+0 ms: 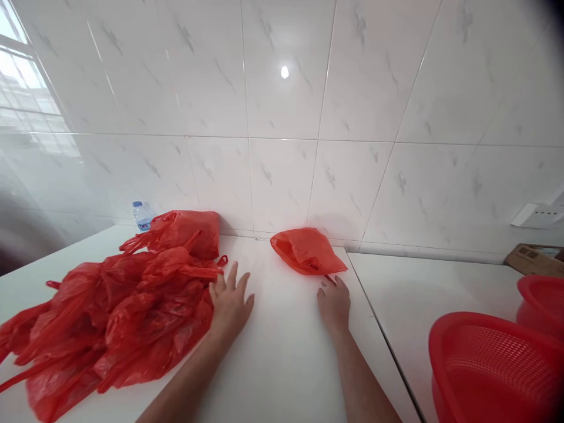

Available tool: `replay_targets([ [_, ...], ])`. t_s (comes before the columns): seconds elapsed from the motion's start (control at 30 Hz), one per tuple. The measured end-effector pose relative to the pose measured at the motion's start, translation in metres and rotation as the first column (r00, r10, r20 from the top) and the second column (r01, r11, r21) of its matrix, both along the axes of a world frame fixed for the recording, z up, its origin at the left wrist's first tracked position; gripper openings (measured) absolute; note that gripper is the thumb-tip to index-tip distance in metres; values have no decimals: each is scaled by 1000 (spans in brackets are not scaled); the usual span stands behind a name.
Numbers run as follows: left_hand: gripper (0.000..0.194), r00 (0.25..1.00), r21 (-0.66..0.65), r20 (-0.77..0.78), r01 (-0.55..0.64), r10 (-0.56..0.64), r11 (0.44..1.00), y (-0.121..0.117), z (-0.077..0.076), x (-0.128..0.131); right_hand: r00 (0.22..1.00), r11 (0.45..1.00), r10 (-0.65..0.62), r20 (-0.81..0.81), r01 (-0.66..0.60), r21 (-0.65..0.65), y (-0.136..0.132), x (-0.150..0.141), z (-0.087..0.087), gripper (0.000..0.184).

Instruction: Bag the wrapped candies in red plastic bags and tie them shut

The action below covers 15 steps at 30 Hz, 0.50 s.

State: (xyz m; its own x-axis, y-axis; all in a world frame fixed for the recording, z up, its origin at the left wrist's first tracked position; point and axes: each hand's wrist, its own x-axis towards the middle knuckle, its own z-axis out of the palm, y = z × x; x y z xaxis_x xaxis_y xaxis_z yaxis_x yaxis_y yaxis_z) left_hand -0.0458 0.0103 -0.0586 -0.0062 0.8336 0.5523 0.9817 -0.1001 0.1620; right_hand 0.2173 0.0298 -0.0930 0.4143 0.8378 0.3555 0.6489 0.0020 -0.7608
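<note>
A small red plastic bag lies near the wall, its mouth partly open toward the left. My right hand is at its lower edge with curled fingers, closed on a thin dark-red strap of the bag. To the left, my left hand is open over the white table, fingers spread and nothing in them. Its fingertips are beside a heap of knotted red plastic bags, close to a loose handle end. Whatever is inside the heaped bags cannot be made out.
Behind the heap, a fuller red bag and a clear water bottle with a blue cap stand by the tiled wall. On the adjoining right-hand table are red perforated baskets and a cardboard box. A seam separates the tables.
</note>
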Motion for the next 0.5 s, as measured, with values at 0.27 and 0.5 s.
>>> replay_targets([
  [0.27,63,950,-32,299,-84,90,996,11,-25,-9,993,994,109,-48,-109,5,9,6,-1,38],
  [0.5,61,979,181,169,82,-113,980,-21,-15,22,965,986,163,-207,-149,81,1,-4,9,36],
])
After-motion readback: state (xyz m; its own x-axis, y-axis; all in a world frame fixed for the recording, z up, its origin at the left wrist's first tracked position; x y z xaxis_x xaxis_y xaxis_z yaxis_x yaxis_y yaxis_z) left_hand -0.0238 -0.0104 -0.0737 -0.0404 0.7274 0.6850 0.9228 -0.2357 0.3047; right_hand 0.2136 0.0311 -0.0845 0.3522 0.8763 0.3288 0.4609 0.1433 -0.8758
